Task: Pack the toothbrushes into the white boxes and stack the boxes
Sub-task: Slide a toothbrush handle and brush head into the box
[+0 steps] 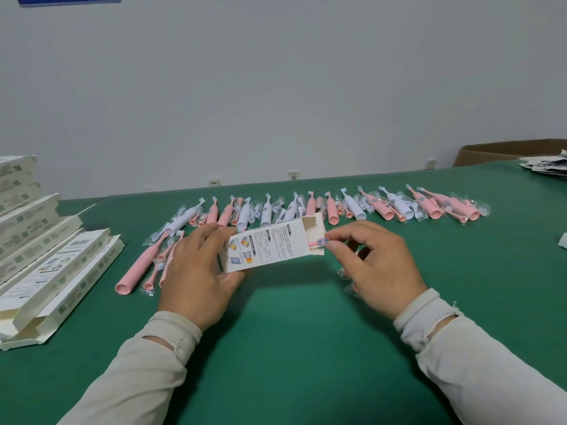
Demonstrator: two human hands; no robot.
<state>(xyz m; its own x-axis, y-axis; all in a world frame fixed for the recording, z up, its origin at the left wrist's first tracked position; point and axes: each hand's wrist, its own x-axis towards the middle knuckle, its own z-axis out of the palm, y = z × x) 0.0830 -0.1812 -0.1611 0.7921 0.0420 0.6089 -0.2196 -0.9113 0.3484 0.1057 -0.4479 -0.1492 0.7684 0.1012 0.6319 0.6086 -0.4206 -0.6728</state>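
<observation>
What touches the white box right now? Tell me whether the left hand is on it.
Touching. The head view shows the left hand gripping the white box at its closed end, fingers above it and thumb beneath.

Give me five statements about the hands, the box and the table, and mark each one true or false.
1. The left hand holds the white box. True.
2. The box's right end is closed. False: its flap stands open.
3. The right hand pinches a pink toothbrush at the box's opening. True.
4. The stack of boxes is on the right. False: on the left.
5. The table is red. False: green.
</observation>
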